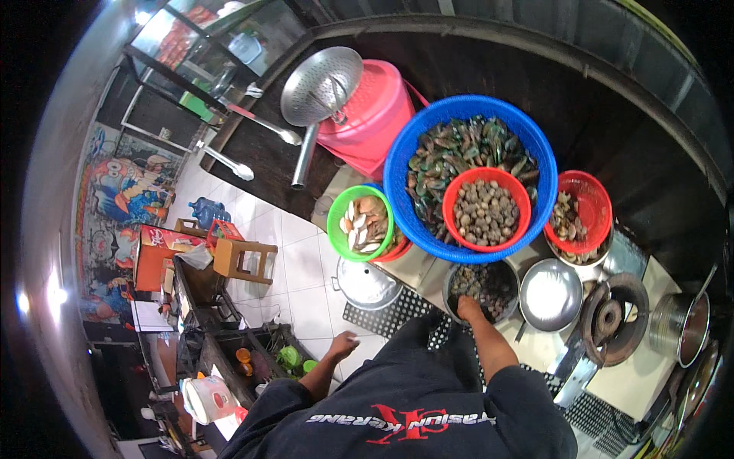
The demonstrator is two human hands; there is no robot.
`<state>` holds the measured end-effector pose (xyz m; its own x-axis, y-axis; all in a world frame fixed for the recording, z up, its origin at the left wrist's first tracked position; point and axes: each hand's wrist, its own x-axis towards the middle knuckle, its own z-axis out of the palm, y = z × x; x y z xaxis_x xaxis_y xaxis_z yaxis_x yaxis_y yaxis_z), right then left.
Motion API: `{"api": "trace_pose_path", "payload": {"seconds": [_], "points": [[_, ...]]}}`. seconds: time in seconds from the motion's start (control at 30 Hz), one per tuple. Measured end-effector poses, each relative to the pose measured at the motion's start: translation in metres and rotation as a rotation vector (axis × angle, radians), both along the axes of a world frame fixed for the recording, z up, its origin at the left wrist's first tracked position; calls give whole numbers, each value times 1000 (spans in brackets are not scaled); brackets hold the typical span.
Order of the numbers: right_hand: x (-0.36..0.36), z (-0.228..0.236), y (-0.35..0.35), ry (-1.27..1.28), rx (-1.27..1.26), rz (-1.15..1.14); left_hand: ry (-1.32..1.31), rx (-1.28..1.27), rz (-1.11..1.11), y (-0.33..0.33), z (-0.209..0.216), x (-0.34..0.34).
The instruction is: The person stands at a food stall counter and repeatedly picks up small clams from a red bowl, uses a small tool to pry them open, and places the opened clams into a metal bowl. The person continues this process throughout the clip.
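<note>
My right hand [470, 309] reaches down into a grey pot [449, 280] of small dark cockles [489, 289]; its fingers are hidden among the shells. At my left side my left hand [344, 346] hangs over the floor, fingers curled in, with nothing visible in it. Just beyond the pot stands a big blue basket [399, 216] of green mussels [497, 141]. A red basket [447, 208] of round brown cockles [487, 214] rests on those mussels. Beside the pot on the right is a metal wok [550, 295].
A green basket [330, 222] of pale clams and a metal lid [367, 283] lie left. To the right are a red basket [600, 203], a burner [609, 317] and a tall pot [669, 336]. A perforated ladle [321, 88] leans on a pink bucket [371, 115].
</note>
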<state>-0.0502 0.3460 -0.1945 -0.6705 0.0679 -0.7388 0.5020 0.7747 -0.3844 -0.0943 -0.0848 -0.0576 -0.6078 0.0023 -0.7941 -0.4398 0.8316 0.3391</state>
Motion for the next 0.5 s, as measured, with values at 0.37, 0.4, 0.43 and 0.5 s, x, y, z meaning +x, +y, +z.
{"api": "trace_pose_path", "payload": {"seconds": [0.37,0.4,0.43,0.5], "points": [[26,137,37,417,-1013,-992,463,694,-541,266,75,-57],[27,170,39,498,-1028,-980,475,749,-562,286,91,-52],[25,201,43,576,-1035,-980,472,809,-587,303,104,-45],[26,222,47,842,-852,-914,509,950,-610,330,127,-39]]}}
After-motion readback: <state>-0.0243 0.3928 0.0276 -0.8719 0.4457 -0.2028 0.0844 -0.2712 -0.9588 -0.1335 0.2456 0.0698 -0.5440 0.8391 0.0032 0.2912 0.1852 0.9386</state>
